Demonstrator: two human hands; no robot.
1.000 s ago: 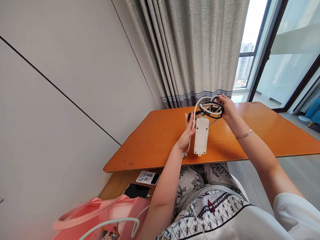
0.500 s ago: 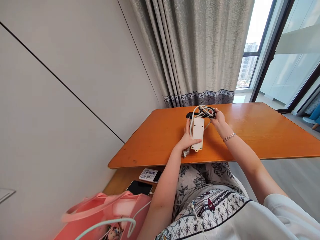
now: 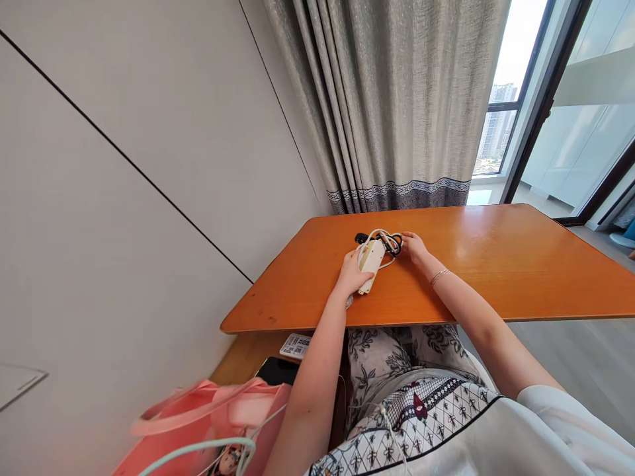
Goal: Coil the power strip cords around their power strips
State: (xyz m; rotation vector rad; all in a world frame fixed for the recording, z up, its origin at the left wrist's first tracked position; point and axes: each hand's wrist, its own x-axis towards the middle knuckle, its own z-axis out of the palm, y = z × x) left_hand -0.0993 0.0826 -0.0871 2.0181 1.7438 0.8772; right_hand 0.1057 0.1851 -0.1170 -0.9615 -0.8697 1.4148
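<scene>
Power strip in the left hand, tilted, nearer the left edge of the table than the right! Closest in, a pink bag sits short of the near left corner, with 1 phone just beyond it and 1 printed white item past that, beneath the near edge. Up top, a grey plug peeks out below the left hand, just inside the near edge. Thumb across the strip's face there; whether it touches the table, can't tell! At its far end the cords loop, and here's the right hand, fingertips right at them, grip impossible to tell. Past the far edge, 1 grey curtain, then the window to the right.
</scene>
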